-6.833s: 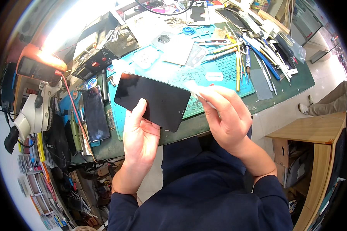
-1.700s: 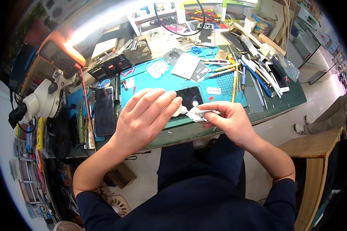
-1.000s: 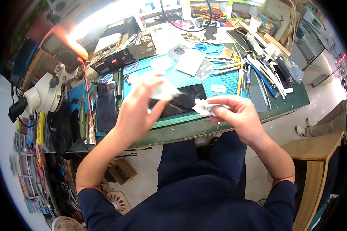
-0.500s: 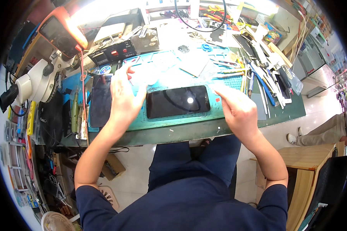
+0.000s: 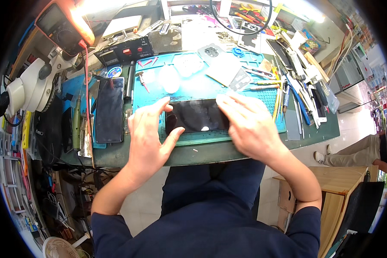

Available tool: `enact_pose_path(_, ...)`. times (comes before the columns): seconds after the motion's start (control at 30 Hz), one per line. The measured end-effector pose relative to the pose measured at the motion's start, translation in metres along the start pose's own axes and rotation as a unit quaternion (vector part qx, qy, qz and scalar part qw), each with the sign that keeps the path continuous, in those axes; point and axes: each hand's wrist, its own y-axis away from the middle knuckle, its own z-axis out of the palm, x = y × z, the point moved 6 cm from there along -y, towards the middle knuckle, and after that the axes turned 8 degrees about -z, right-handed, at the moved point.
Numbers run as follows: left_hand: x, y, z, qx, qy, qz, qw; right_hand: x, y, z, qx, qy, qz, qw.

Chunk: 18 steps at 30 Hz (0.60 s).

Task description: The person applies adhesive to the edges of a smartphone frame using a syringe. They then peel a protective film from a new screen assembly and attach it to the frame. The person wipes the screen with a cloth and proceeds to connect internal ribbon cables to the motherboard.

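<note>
A black smartphone (image 5: 198, 116) lies flat and sideways, screen up, on the blue-green work mat (image 5: 155, 98) in front of me. My left hand (image 5: 150, 135) is at its left end, thumb and fingers spread apart around the corner. Across the right end lies my right hand (image 5: 251, 127), its fingers close together over the far edge and covering that part of the screen; its thumb is hidden. Left of the mat rests a second dark phone (image 5: 109, 111), upright in direction and untouched. Small red-handled tools (image 5: 142, 81) lie on the mat's left side.
Tweezers, a blue pen-like tool (image 5: 297, 99) and other tools crowd the right side. An orange multimeter (image 5: 64, 28), a black power unit (image 5: 124, 52) and a white microscope (image 5: 28, 90) stand at left. A black cable loop (image 5: 241, 32) hangs at the back. Someone's leg (image 5: 352, 151) shows at right.
My left hand has come down and nearer to the phone's left end. My right hand has moved left onto its right end. The view has shifted slightly.
</note>
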Motion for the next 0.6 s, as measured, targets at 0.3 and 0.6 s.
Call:
enact_pose_path(0.3, -0.012, 0.015, -0.004, 0.053, 0.028, -0.066, 0.996, -0.021, -0.01, 0.013, -0.099, -0.022, -0.035, 0.994)
enact_pose_path(0.6, -0.018, 0.019, -0.002, 0.076, 0.047, -0.095, 0.991, -0.052, -0.052, 0.046, -0.094, -0.066, -0.085, 0.99)
